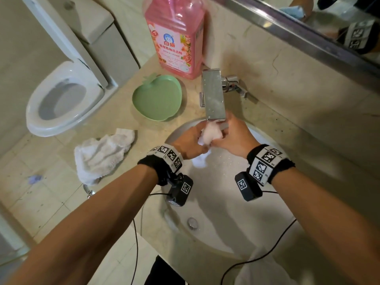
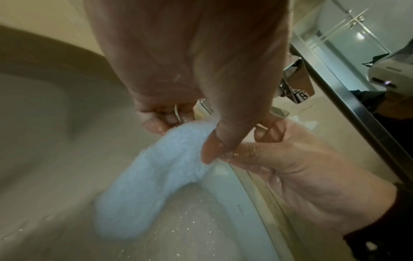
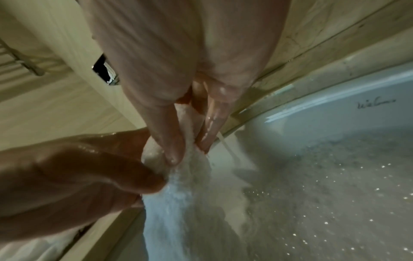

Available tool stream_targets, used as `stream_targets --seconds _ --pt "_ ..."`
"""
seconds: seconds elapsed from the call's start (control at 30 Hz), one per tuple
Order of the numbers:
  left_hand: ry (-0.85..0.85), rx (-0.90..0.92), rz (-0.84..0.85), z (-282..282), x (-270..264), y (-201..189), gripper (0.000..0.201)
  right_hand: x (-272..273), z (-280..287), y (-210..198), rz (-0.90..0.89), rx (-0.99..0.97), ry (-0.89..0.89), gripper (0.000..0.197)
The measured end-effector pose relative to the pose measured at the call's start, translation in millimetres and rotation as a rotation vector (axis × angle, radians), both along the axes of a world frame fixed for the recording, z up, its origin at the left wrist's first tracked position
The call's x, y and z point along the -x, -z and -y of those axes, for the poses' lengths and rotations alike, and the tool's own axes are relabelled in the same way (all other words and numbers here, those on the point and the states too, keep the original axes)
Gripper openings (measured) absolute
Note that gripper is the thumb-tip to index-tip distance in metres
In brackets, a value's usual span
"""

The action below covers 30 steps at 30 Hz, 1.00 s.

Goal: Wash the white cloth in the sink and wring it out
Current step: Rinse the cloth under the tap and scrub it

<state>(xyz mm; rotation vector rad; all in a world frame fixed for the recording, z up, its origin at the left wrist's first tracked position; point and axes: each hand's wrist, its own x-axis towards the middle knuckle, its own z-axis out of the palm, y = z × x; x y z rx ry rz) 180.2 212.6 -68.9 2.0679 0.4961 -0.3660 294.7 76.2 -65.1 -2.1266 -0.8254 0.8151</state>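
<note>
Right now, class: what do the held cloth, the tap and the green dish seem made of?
White cloth: terry fabric, likely cotton; fuzzy looped pile, wet.
Tap: metal, probably chromed; mirror-bright flat faces.
Apple-shaped dish: likely plastic; smooth matte pale green, moulded rim.

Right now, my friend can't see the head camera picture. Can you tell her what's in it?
Two hands, the left hand and right hand, hold a wet white cloth under a silver tap over a round sink. On the counter to the left lie a second white cloth, a green apple-shaped dish and a pink bottle.
</note>
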Motion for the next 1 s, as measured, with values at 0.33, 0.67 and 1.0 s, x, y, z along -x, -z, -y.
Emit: stream_targets --seconds 0.33,0.67,1.0 --pt "-0.048 -0.136 -0.019 -9 -6 7 0.076 9 2 5 0.077 -0.075 -0.014 0.037" --pt "-0.195 -0.186 0.038 -13 -6 8 0.079 14 6 -3 0.206 -0.041 0.056 0.018" --pt "-0.156 0.169 0.103 -5 -17 -1 0.075 -3 23 -12 0.207 -0.05 -0.041 0.021"
